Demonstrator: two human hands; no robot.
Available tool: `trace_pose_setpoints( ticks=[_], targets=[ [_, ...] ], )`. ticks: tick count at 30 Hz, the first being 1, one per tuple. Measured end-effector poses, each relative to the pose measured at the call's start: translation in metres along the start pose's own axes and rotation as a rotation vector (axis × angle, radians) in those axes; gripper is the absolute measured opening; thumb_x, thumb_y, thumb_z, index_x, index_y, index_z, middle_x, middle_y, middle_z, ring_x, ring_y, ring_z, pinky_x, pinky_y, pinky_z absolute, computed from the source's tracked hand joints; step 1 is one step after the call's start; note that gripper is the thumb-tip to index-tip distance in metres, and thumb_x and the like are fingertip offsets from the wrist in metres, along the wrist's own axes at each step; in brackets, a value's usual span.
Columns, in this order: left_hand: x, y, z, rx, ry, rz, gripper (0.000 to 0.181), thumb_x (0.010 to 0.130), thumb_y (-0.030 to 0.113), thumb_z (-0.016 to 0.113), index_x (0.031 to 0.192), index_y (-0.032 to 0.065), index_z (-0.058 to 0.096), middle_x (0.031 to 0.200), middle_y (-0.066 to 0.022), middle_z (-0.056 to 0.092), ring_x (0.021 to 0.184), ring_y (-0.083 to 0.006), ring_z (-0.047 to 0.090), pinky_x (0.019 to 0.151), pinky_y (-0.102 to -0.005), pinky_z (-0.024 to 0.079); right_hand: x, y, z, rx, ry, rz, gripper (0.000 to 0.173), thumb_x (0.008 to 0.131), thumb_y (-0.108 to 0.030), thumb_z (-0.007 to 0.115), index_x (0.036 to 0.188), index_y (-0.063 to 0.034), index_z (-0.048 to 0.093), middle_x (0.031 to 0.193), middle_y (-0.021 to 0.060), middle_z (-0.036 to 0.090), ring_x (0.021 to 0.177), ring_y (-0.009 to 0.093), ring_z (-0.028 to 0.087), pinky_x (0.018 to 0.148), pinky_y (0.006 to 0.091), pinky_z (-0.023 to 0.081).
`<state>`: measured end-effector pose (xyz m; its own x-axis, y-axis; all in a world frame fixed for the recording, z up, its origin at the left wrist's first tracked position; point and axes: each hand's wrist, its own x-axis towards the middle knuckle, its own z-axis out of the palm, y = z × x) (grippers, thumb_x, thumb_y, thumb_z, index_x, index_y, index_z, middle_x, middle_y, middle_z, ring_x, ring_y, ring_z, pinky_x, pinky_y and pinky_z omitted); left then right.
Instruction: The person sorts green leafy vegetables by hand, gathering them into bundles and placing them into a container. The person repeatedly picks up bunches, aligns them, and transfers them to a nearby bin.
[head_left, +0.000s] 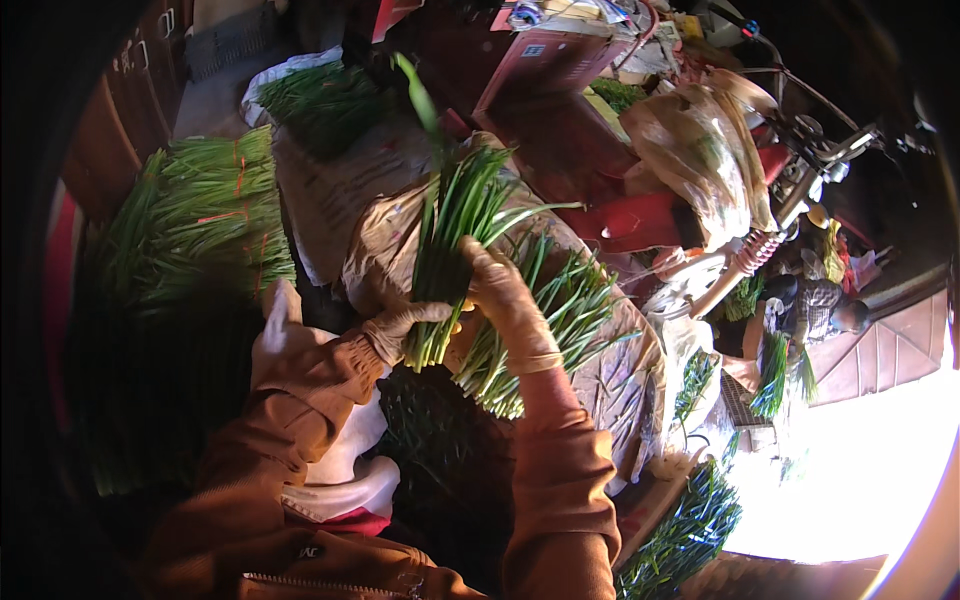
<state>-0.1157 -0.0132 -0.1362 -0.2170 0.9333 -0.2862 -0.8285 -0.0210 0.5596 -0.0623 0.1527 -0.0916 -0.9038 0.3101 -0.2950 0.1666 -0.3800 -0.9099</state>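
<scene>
A bunch of long green leafy stalks (442, 240), perhaps garlic chives, stands nearly upright before me, its pale cut ends down. My left hand (405, 322), in a thin glove, holds it near the base. My right hand (506, 300), gloved too, touches its right side with the fingers; some fingertips are hidden behind the stalks. One broad leaf rises blurred above the bunch. Under and beside my right hand, a loose heap of the same stalks (570, 307) lies on a covered surface (600, 375).
Tied bundles with red bands (225, 202) are stacked at the left. More greens (322, 97) lie on sacking behind. A motorcycle (750, 255) with a plastic bag (697, 157) stands at the right. Another person (817, 307) is beyond it, near greens. Further stalks (682, 525) lie lower right.
</scene>
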Motion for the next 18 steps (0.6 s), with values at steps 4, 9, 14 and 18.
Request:
trace_pose_setpoints(
  ticks=[4,9,14,18],
  targets=[
    [0.006,0.010,-0.012,-0.367,-0.224,-0.081,0.058,0.084,0.027,0.062,0.132,0.0027,0.039,0.095,-0.0089,0.061,0.077,-0.0173,0.063,0.057,-0.0294,0.057,0.017,0.000,-0.084,-0.403,0.066,-0.193,0.057,0.083,-0.040,0.061,0.121,0.0016,0.051,0.101,0.0157,0.064,0.088,0.025,0.064,0.072,0.0359,0.052],
    [0.002,0.018,-0.016,-0.414,-0.257,-0.021,0.060,0.085,0.025,0.061,0.134,0.0005,0.035,0.097,-0.0100,0.059,0.082,-0.0186,0.062,0.059,-0.0290,0.057,0.041,0.055,-0.129,-1.455,0.130,-0.522,0.041,0.068,-0.019,0.068,0.108,-0.0117,0.061,0.092,0.0088,0.060,0.091,0.026,0.059,0.080,0.0351,0.048],
    [0.005,0.024,-0.005,-0.219,-0.174,0.102,0.057,0.084,0.027,0.062,0.130,-0.0004,0.042,0.095,-0.0099,0.061,0.077,-0.0156,0.063,0.061,-0.0260,0.055,0.065,0.071,-0.148,-1.869,0.225,-0.202,0.025,0.069,-0.018,0.066,0.093,-0.0106,0.066,0.090,0.0101,0.062,0.085,0.027,0.061,0.076,0.0351,0.050],
    [0.007,0.025,-0.016,-0.199,-0.166,-0.019,0.056,0.084,0.026,0.062,0.130,0.0018,0.042,0.096,-0.0102,0.061,0.077,-0.0159,0.063,0.061,-0.0274,0.056,0.046,0.028,-0.149,-0.686,0.434,-0.328,0.015,0.081,-0.017,0.063,0.082,-0.0031,0.068,0.072,0.0060,0.065,0.063,0.012,0.057,0.057,0.0263,0.044]
  ],
)
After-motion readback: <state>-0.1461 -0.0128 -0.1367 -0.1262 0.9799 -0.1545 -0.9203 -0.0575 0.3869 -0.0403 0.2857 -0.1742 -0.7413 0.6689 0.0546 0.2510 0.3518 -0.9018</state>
